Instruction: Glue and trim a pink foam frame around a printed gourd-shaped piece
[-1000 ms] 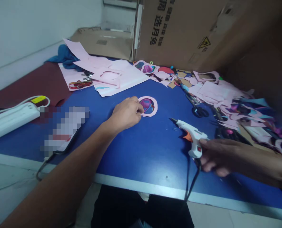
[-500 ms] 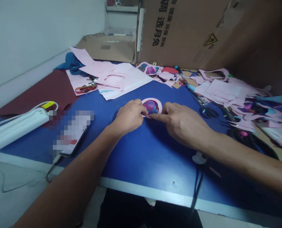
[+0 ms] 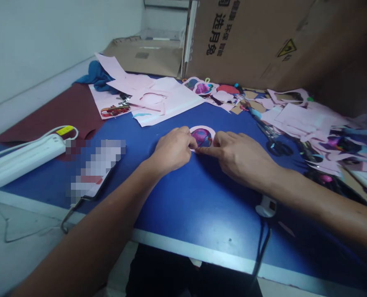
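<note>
Beyond the paper ring [image 3: 202,131], carton [image 3: 251,49] reads 选月兔 (warning triangle [image 3: 286,48] too).

This is a makeshift craft workroom: a long blue-topped work table [image 3: 202,214] stands against a plain white wall [image 3: 47,45], strewn with pink paper offcuts [image 3: 301,117], a round pink-rimmed paper cut-out [image 3: 202,137] and black-handled scissors [image 3: 278,148]. A white hot glue gun [image 3: 265,206] and a white power strip [image 3: 22,159] lie on it, and a large brown cardboard carton [image 3: 248,41] stands behind.
</note>
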A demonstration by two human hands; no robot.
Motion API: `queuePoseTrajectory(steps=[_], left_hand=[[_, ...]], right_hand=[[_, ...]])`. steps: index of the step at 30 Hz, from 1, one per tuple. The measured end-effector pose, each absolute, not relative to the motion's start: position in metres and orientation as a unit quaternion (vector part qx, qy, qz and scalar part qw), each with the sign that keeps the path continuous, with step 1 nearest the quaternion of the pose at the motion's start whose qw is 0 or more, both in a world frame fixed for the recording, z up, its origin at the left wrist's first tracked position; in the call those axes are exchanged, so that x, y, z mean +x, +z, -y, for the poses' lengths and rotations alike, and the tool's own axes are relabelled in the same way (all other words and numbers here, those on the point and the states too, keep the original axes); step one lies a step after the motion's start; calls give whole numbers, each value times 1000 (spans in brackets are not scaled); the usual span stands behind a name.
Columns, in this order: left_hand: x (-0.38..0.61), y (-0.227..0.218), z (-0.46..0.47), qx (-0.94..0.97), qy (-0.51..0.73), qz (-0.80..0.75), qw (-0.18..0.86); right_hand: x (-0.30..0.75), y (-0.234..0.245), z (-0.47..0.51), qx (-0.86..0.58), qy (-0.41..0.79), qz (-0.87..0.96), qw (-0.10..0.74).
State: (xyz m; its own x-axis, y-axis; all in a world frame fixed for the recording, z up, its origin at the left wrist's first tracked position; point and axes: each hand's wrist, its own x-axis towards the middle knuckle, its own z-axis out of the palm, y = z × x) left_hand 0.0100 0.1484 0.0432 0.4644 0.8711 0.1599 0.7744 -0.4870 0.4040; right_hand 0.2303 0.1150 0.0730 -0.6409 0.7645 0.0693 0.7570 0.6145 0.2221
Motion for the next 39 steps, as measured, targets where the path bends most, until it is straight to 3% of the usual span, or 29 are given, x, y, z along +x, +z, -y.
queuePoseTrajectory(steps=[13,24,39], left_hand=[[11,43,-149,847,167,-488,124],[21,60,-133,886,67,-459,19],[25,61,-133,892,17,-451,2]], right_hand=[[232,72,-110,422,128,-896,44],[230,71,-106,416,156,-895,43],[252,84,-103,431,149,-889,50]])
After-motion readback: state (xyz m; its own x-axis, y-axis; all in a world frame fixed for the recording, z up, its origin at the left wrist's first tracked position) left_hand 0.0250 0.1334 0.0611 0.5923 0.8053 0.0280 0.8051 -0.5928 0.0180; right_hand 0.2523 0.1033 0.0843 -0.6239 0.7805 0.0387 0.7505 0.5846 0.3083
